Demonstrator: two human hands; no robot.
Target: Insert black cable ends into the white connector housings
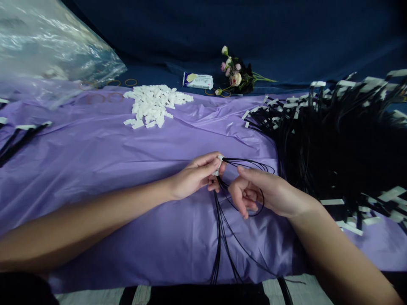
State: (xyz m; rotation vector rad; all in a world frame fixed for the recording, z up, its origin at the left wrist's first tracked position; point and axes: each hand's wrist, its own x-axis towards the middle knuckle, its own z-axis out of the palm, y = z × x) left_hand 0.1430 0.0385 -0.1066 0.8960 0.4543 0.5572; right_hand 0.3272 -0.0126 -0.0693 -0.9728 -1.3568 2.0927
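Observation:
In the middle of the view, my left hand point(203, 171) is closed, pinching a small white plastic connector point(220, 158) between thumb and fingers. Thin black cords point(219, 237) come out of this piece; some bend in loops to the right, others hang down over the table's front edge. Just right of it is my right hand point(259, 190), its fingers half curled and the thumb lifted apart from them. One cord loop passes beside its fingertips, and I see nothing gripped there.
A purple cloth point(95, 161) covers the table. Behind my hands lies a pile of white plastic pieces point(155, 103). Heaped black cords with white ends point(318, 140) fill the right side. At the back are a wrapped snack point(197, 81), artificial flowers point(235, 78) and a clear plastic bag point(57, 42).

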